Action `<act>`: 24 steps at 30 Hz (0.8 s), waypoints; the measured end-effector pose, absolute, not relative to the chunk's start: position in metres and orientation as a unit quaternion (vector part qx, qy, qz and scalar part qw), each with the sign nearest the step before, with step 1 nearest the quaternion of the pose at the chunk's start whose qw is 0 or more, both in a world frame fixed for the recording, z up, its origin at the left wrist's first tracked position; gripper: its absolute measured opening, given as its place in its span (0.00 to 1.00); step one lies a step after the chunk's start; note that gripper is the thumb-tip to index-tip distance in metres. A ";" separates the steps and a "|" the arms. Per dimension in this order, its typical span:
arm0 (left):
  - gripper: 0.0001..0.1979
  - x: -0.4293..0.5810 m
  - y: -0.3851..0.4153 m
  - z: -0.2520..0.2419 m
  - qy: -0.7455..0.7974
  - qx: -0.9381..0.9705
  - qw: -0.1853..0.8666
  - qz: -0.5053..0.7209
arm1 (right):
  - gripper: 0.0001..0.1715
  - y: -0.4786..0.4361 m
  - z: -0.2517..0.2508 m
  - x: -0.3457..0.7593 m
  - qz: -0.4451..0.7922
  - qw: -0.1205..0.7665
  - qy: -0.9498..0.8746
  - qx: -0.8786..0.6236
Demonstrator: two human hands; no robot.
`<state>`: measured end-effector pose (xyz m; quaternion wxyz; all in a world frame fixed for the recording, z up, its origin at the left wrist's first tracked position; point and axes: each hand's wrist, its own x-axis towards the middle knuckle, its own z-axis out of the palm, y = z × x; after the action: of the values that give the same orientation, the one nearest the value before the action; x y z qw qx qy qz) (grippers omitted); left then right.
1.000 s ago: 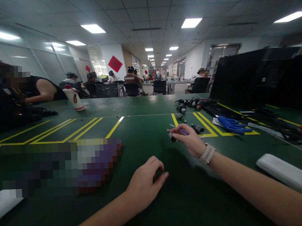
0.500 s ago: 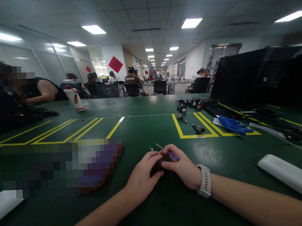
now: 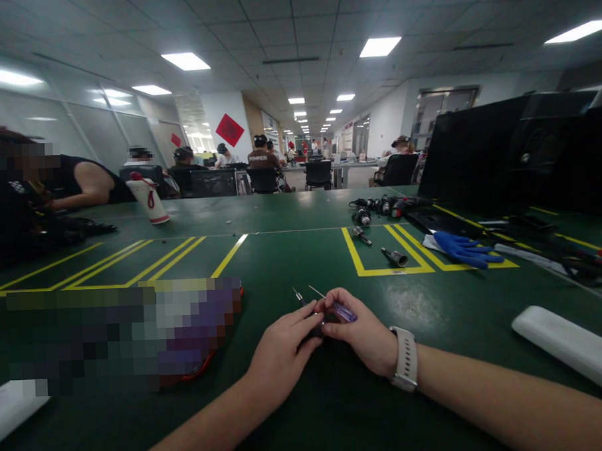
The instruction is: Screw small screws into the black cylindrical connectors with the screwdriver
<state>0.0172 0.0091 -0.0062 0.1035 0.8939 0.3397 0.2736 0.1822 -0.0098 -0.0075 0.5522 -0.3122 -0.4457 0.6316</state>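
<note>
My left hand (image 3: 284, 349) is closed, thumb and fingers pinching a small dark part that is mostly hidden. A thin metal tip (image 3: 299, 296) sticks out beyond its fingertips. My right hand (image 3: 360, 332), with a pale watch strap on the wrist, meets it from the other side. Tucked in its fingers is a screwdriver (image 3: 345, 312) with a translucent purple handle, its slim shaft pointing up and left. The right thumb and fingertips also touch the dark part. Both hands are above the green table (image 3: 302, 258) near its front.
Two loose metal parts (image 3: 395, 256) lie inside yellow tape, with several dark metal-and-black parts (image 3: 364, 216) behind. A blue glove (image 3: 464, 248), cables and a white bar (image 3: 568, 347) are right. A blurred purple item (image 3: 200, 329) and white cup (image 3: 150, 202) are left. People sit beyond.
The thin metal tip now shows further out, up and left of the left fingers. The left fingers have shifted slightly over the dark part; the screwdriver stays in the right hand.
</note>
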 end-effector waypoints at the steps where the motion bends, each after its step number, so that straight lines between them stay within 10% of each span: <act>1: 0.22 0.017 0.009 -0.007 0.337 0.896 0.095 0.273 | 0.19 -0.010 -0.007 0.182 0.633 0.552 -0.445 -0.310; 24: 0.19 0.017 0.002 -0.004 0.274 0.932 -0.033 0.235 | 0.18 -0.005 -0.014 0.182 0.628 0.599 -0.412 -0.277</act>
<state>0.0168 0.0017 -0.0045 -0.0332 0.9318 0.2745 0.2354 0.1819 -0.0045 -0.0137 0.5992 -0.2768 -0.4115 0.6285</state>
